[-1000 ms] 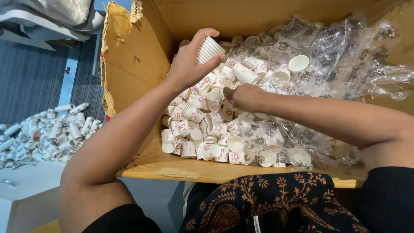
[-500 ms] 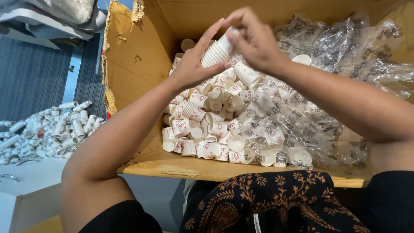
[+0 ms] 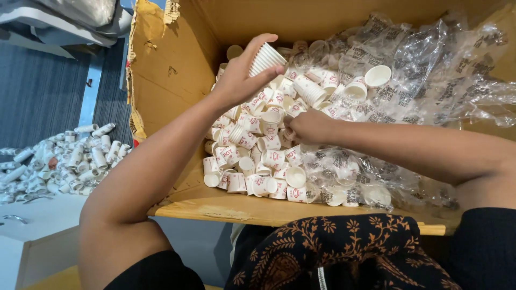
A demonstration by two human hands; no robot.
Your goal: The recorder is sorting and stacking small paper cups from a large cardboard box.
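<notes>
A large cardboard box [image 3: 177, 91] lies open before me, filled with several small white paper cups with red print [image 3: 252, 156]. My left hand [image 3: 242, 80] is raised over the pile and holds a short stack of nested white cups [image 3: 266, 59]. My right hand [image 3: 306, 126] reaches down into the loose cups in the middle of the box, fingers curled onto them. Whether it grips one I cannot tell.
Crumpled clear plastic bags [image 3: 419, 70] with dark print cover the right side of the box. Stacks of cups [image 3: 64, 158] lie heaped on a white surface at the left. A dark patterned garment [image 3: 344, 252] is at the bottom.
My right hand left the held stack and dropped down into the loose cups. My left hand stays raised with the stack.
</notes>
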